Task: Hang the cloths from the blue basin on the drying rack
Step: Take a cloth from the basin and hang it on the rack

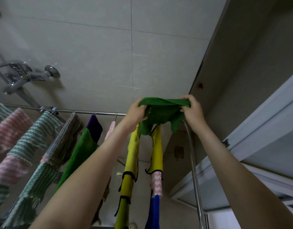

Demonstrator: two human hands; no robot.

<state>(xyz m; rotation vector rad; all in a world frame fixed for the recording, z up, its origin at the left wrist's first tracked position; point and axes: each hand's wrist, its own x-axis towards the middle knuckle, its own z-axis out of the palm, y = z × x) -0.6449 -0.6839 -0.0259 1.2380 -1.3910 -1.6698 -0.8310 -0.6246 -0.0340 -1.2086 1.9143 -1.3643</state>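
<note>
Head view, entry one: green cloth, hanging in the air at the right end of the drying rack, level with the top rail and just above the two yellow cloths; whether it is touching the rail cannot be told. Its upper edge is stretching between both hands and its lower part is drooping in folds. Left hand: fingers curling over the left upper corner, gripping it. Right hand: thumb and fingers pinching the right upper corner. Both bare forearms are reaching up from the lower edge. Rack stock, left to right, draping over the bars: pink striped cloth, teal striped cloth, grey striped cloth, purple cloth, second green cloth. The yellow pair is hanging lengthwise, black-trimmed; a pink-and-white cloth and a blue cloth are hanging below the right one. Chrome tap is sitting on the tiled wall, upper left.
</note>
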